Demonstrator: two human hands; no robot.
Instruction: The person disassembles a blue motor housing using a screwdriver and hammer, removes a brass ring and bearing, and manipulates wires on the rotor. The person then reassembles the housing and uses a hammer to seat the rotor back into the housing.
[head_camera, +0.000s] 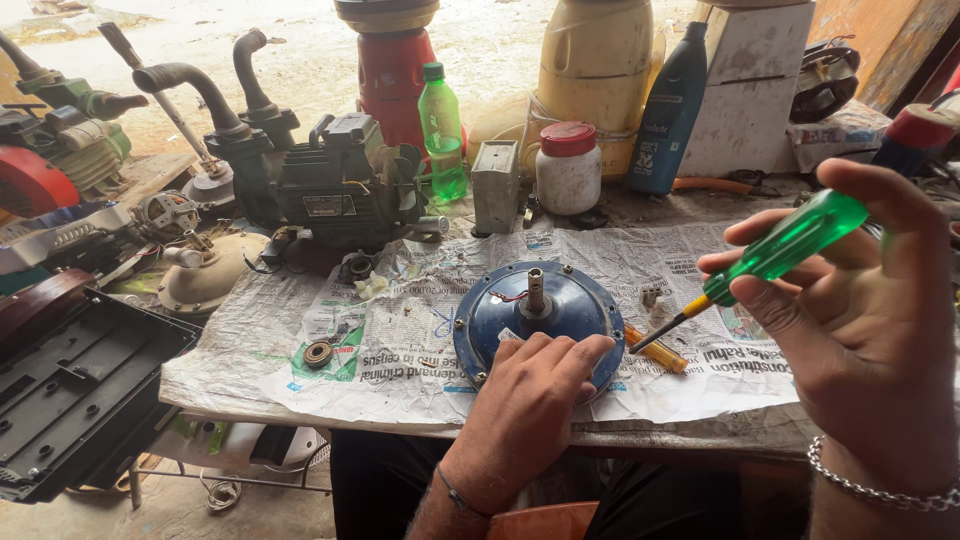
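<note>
On newspaper (400, 350), hands steady motor housing (560, 305), apparently.

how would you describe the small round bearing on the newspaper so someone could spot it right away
Start at the newspaper spread across the workbench. Left of the blue round motor cover, near the paper's front edge, lies the bearing. It is a small dark metal ring, lying alone.
</note>
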